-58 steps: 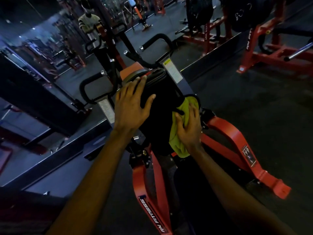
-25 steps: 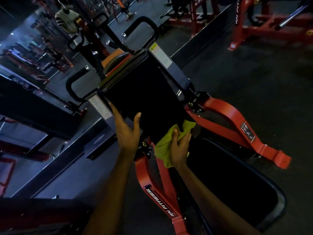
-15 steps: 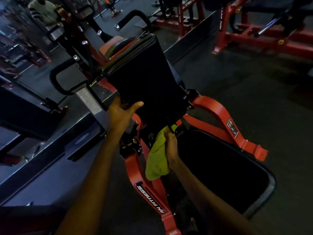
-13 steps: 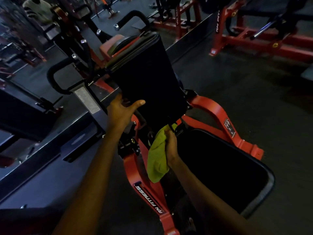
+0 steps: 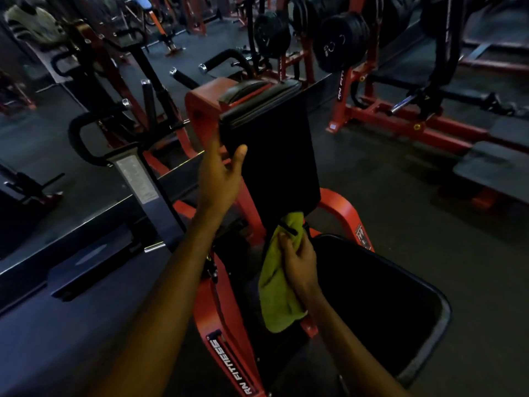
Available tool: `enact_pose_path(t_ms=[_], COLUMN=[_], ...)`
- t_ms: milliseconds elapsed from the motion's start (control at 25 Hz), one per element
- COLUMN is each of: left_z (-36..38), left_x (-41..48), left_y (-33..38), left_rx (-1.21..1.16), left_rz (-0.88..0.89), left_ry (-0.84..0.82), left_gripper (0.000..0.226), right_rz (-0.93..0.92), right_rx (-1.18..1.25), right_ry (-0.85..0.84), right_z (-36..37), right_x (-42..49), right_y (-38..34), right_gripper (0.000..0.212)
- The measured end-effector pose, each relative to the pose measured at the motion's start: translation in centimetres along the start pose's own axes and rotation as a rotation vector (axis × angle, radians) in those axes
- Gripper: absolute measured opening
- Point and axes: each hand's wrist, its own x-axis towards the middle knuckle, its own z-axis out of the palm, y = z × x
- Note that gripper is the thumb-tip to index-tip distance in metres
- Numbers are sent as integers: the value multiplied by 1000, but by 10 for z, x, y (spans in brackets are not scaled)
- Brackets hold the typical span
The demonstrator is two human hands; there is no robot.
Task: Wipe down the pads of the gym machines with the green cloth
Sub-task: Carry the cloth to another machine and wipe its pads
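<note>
Here, green cloth [image 5: 279,296] hangs lengthwise, pointing down — right hand [image 5: 299,259] gripping.

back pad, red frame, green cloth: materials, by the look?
Back pad: black, smooth, matte; probably vinyl or leatherette over foam, judging by the seamed, rounded top edge. Red frame: painted metal, likely steel; rigid bent beams, slight sheen. Green cloth: soft fabric, maybe microfibre; hangs in limp folds from the right hand.

Back pad [image 5: 274,156] smooth black vinyl; green cloth [image 5: 279,293] soft, matt; frame [image 5: 226,348] glossy red metal
</note>
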Motion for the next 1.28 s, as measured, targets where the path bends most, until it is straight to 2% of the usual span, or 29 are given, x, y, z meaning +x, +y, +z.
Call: enact_pose_path(t_ms=[120, 280, 400, 600, 640, 760, 800, 880, 960, 1080, 1200, 1280], left_z=[-12, -24, -32, -33, -33, -36, -37, -33, -26, -15, -8, -3], left_x=[18, 19, 30, 37, 38, 41, 41, 41, 39, 33, 28, 25], left_y=[-1, -8, -14, -15, -16, -18, -16, -14, -15, -16, -12, -11], left_rx=[-19, 18, 32, -18, -46, -89, -79, -75, -112, -75, -111, -140], left_rz=[167, 103, 106, 70, 65, 59, 64, 88, 89, 58, 69, 64], left_ry=[-32, -58, -83, -87, -92, -111, -109, -82, -77, -74, -39, -21], left_gripper=[73, 57, 50, 48, 48, 46, 42, 38, 52, 74, 75, 75], right_rz=[-384, -822, -1021, -1216, -1212, -1003, -993, -1084, -1098, -923, -958, -925], right_rx=[-136, -537, -673, -982, -1012, -949, -950, -1005, -988, -833, -864, -772], right_ry=[115, 129, 112, 1, 13, 83, 57, -41, -48, 115, 94, 111], right_z=[-1, 8, 16, 32, 28, 16, 16, 17, 14, 10, 13, 8], right_x=[21, 67, 87, 104, 110, 126, 125, 123, 128, 139, 136, 140], right_y=[-59, -130, -178, -220, -225, -242, -243, -241, -240, -235, -219, -219], right_gripper=[32, 53, 58, 48, 48, 52, 53, 54, 52, 50, 51, 48])
